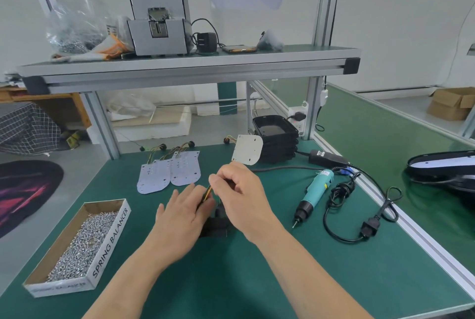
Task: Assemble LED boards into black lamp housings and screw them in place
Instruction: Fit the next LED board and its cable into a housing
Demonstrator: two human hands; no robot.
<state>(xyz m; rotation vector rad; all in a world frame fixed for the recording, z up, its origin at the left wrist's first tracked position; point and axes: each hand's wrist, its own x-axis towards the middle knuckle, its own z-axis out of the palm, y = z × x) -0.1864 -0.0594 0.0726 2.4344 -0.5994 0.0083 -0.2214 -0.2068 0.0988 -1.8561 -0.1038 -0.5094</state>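
Near the middle of the green worktop (282, 280), both hands are bunched over a small black plastic piece (217, 227); it's mostly covered, so I can't really tell what it is. The right hand (239, 195) is pinching a thin bundle of yellow and orange wires (208, 191) between thumb and fingertips. The left hand (185, 218) lies with fingers pretty much straight against the same wires. Toward the far edge, two flat white LED boards (169, 173) sit side by side, wires trailing back. A third white LED board (247, 149) is tilted up right by the stack of black lamp housings (276, 138) at the far right corner. A cardboard box of silver screws (77, 246) sits at the left edge, and a teal electric screwdriver (314, 192) lies off to the right.
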